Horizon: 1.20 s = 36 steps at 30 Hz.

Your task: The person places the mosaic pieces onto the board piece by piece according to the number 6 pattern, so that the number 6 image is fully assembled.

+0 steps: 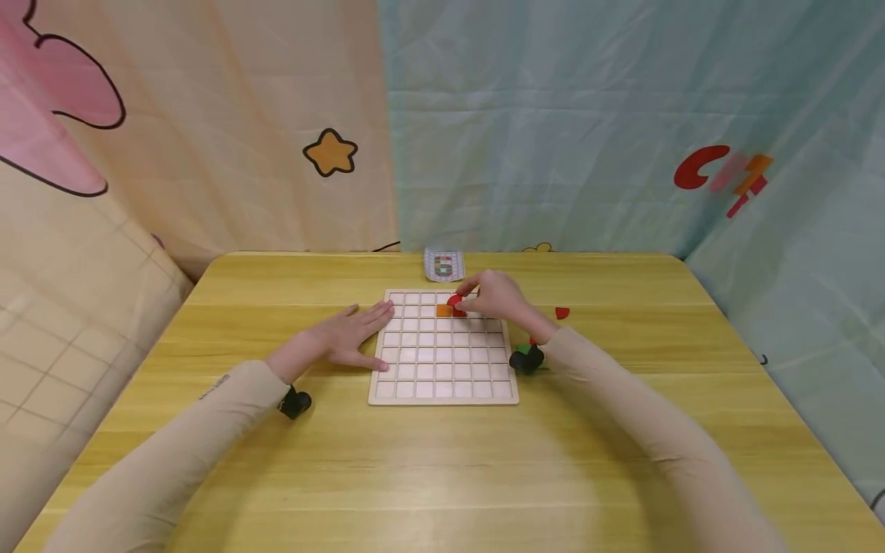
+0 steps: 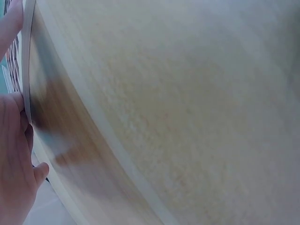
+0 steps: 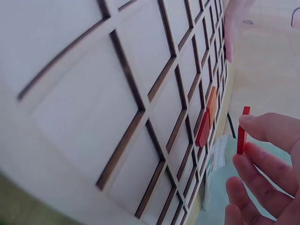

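A pale wooden grid board [image 1: 442,402] lies on the table. My left hand [image 1: 349,336] rests along its left edge, fingers extended and thumb apart; the left wrist view shows that hand [image 2: 16,154] at the frame's edge. Thumb and fingers of my right hand [image 1: 496,293] pinch a thin red piece [image 3: 243,130] above the far part of the board. Below it, an orange square tile [image 1: 443,310] and a red tile [image 3: 203,129] sit side by side in neighbouring cells. The held piece's full outline is partly hidden by my fingers.
Behind the board lies a small card [image 1: 444,266] with a coloured grid pattern. Right of the board are a loose red piece [image 1: 562,312] and, partly hidden by the right wrist camera [image 1: 527,359], green and red pieces. Printed curtains [image 1: 553,153] hang behind the table.
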Available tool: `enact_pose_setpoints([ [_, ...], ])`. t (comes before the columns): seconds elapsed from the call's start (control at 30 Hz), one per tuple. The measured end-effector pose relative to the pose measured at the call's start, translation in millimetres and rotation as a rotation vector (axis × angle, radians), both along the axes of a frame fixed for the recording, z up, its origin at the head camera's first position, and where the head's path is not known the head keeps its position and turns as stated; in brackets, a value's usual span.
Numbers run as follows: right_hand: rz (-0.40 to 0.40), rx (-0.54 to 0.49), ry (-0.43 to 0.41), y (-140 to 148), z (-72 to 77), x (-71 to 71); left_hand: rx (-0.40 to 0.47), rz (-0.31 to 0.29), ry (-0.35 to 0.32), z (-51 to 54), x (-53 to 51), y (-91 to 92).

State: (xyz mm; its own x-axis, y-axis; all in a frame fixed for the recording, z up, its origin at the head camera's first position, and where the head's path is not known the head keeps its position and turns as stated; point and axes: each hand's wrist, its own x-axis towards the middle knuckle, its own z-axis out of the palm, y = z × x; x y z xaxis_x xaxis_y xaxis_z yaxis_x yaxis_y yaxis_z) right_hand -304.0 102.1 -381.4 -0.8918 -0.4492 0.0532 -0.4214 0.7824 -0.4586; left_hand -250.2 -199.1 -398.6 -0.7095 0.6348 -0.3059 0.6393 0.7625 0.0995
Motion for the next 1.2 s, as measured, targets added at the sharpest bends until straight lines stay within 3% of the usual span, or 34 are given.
enact_pose_setpoints([
  [0.57,0.006,0.022,-0.047,-28.9,-5.7,-5.1,0.018,0.010,-0.020,-1.0,-0.3,0.0],
  [1.2,0.065,0.040,-0.118,-45.5,-12.5,-9.6,-0.007,0.013,-0.031,-2.6,-3.2,-1.0],
])
